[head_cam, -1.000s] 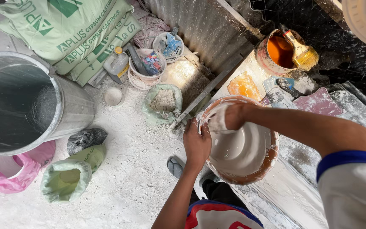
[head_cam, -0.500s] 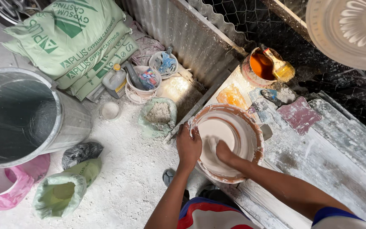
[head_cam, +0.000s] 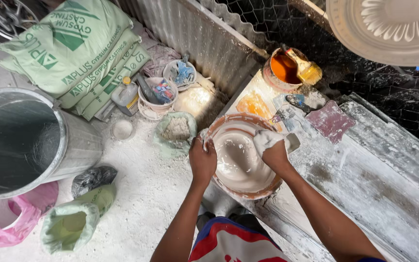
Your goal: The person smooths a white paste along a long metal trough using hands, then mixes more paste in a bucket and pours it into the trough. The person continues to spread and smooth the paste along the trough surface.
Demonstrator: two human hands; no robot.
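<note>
Left hand [head_cam: 202,162] grip is clamped on the rim of the round mould [head_cam: 241,157] — steadying it. Right hand [head_cam: 273,151], coated in wet plaster [head_cam: 236,157], rests inside the mould; its grip state cannot be determined.

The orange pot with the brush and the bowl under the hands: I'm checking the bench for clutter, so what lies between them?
In the head view, an orange paint smear on the bench lies between the orange pot and the bowl.

Both forearms were bare. The left hand [head_cam: 202,161] and right hand [head_cam: 273,151] carried white plaster smears. The garment [head_cam: 233,242] was red, blue and white.
</note>
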